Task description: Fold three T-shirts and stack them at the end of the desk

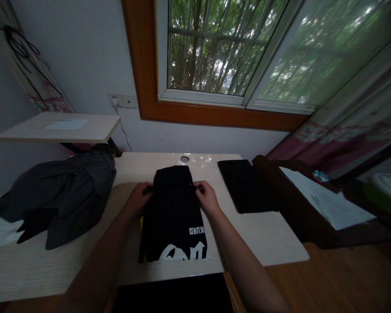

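A black garment with white printed letters (174, 213) lies folded into a long narrow strip on the light wood table, its far part creased across. Its exact kind cannot be told from the folds. My left hand (139, 198) pinches the cloth at the left edge near that crease. At the opposite edge, my right hand (206, 196) grips the fabric between thumb and fingers. Some yellow shows along the garment's lower left side.
A dark grey heap of clothing (68, 187) lies at the left, beneath a small raised shelf (94, 128). On the right rests a flat black rectangular item (247, 187). Farther right, white paper (326, 198) lies on a dark brown surface. A window (221, 52) is ahead.
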{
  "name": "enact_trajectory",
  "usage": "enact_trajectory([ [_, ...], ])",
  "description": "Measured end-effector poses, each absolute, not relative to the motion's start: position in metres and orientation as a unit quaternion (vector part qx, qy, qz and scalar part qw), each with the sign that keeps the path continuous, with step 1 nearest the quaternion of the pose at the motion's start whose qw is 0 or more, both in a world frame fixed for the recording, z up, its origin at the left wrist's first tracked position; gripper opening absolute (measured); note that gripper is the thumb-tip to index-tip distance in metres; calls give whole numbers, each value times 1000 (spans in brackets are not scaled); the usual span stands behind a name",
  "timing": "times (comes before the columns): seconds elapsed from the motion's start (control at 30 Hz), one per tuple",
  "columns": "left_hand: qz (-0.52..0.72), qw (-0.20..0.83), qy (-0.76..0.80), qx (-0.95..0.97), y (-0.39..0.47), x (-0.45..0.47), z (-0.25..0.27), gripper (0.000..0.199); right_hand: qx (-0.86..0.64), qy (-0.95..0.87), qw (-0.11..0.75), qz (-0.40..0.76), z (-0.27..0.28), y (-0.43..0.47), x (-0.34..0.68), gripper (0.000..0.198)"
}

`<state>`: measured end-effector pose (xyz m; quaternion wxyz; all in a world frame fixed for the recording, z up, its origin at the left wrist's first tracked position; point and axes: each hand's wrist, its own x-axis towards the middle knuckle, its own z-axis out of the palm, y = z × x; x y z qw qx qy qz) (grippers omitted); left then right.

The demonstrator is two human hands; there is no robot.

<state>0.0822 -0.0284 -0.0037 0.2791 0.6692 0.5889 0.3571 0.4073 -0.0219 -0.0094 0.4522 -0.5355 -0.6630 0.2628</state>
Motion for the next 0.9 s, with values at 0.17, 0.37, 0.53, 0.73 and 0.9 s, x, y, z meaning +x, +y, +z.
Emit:
enact_trajectory([
  [0.17,352,275,597,666,-31,89,5,33,-554,-661,427,270,-6,-23,406,28],
  [0.37,367,275,614,642,-35,94,11,48,-575,-672,410,224,-5,-22,404,41],
  [0.53,362,258,618,648,-35,94,9,53,-585,-688,393,173,-5,-21,403,41],
  [0.73,361,252,609,659,-35,95,10,52,-590,-698,377,152,-3,-22,403,39],
  [0.9,361,255,599,667,-34,95,8,55,-596,-693,376,151,-2,-24,402,38],
])
